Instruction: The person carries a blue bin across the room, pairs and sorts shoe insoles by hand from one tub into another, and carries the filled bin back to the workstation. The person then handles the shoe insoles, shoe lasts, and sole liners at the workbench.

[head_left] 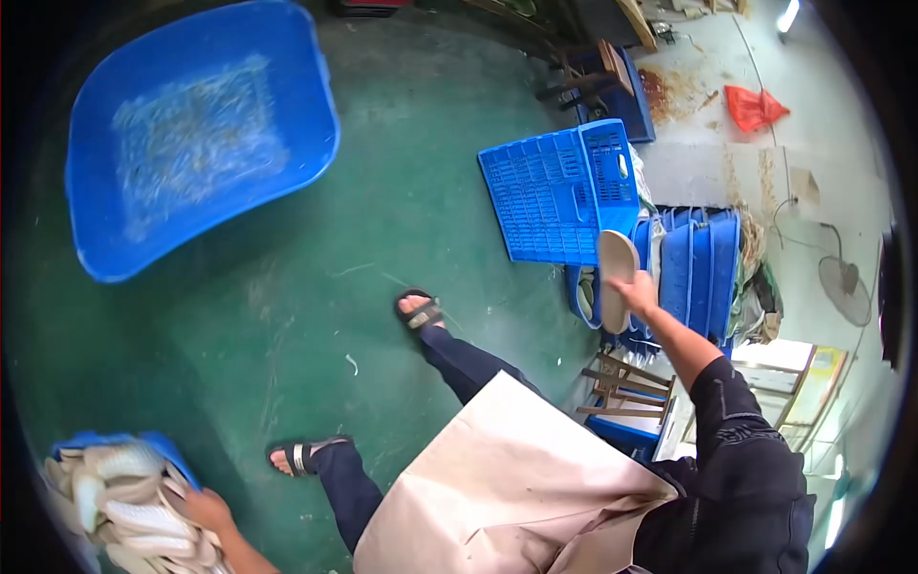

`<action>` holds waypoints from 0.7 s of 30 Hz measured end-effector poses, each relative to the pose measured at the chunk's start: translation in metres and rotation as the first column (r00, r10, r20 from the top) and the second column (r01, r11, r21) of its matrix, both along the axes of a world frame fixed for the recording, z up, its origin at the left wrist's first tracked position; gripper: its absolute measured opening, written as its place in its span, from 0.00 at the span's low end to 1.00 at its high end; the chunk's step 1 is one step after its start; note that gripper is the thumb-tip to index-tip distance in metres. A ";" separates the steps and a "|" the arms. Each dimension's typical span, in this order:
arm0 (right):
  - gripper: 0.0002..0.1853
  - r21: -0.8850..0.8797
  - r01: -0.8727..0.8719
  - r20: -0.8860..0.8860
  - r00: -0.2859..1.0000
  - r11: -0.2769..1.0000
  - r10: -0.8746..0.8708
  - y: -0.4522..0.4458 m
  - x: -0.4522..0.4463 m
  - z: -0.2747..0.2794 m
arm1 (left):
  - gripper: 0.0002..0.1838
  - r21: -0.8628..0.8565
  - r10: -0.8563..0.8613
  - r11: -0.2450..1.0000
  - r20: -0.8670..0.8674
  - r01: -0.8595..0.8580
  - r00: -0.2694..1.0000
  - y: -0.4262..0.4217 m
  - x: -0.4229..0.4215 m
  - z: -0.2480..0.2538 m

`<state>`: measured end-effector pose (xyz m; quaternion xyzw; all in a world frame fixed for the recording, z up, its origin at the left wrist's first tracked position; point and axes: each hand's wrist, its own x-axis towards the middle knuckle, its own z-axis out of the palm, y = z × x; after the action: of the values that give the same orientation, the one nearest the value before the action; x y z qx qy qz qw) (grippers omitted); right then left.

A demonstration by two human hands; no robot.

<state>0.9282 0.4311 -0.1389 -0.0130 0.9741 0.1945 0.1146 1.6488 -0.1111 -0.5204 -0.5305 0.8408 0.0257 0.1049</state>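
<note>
At the right, my right hand grips a beige shoe sole, thumb on its near face, fingers hidden behind it. The sole is held upright in front of stacked blue tubs. Down at the lower left, my left hand is closed at the edge of a heap of beige shoe soles; its fingers are partly hidden among them. The heap fills a blue container, of which only a rim shows. A beige apron covers my front.
A large blue tub stands on the green floor at upper left. A blue slatted crate leans by the stacked tubs. Around them are a wooden stool, a wall fan and a red plastic bag. My sandalled feet are apart.
</note>
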 end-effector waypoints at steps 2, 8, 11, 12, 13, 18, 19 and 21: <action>0.23 -0.119 -0.086 -0.090 0.993 0.989 0.076 0.028 -0.043 0.019 | 0.37 0.193 0.090 0.974 0.166 -0.121 0.982 0.016 -0.064 0.057; 0.33 -0.380 -0.219 -0.038 0.975 0.899 0.221 0.057 -0.238 -0.074 | 0.27 0.238 0.045 0.969 0.099 -0.068 0.994 0.094 -0.119 0.044; 0.26 -0.599 -0.091 0.062 0.985 0.795 0.160 0.035 -0.316 -0.121 | 0.25 -0.048 -0.256 0.964 0.096 0.262 0.962 0.124 -0.163 0.029; 0.25 -0.499 -0.040 0.116 0.987 0.866 0.112 0.016 -0.332 -0.125 | 0.20 0.059 -0.067 0.996 0.089 0.062 0.994 0.138 -0.173 0.003; 0.25 -0.479 -0.161 0.097 0.967 0.863 0.235 0.022 -0.363 -0.144 | 0.14 0.016 -0.109 0.994 -0.006 0.109 0.994 0.151 -0.183 -0.025; 0.35 -0.481 -0.196 0.041 0.969 0.855 0.245 0.009 -0.414 -0.214 | 0.13 0.304 0.192 0.931 0.057 -0.200 0.980 0.220 -0.354 -0.012; 0.36 -0.396 -0.264 -0.026 0.961 0.879 0.276 0.016 -0.420 -0.225 | 0.16 0.346 0.197 0.909 0.138 -0.233 0.971 0.228 -0.380 -0.012; 0.34 -0.433 -0.377 -0.079 0.921 0.819 0.382 -0.013 -0.347 -0.211 | 0.17 0.407 0.203 0.884 0.110 -0.231 0.973 0.256 -0.418 -0.018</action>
<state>0.5807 0.4180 -0.3500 -0.2331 0.9696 -0.0115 0.0734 1.2304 0.1446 -0.5388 -0.5871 0.7473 0.1992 0.2391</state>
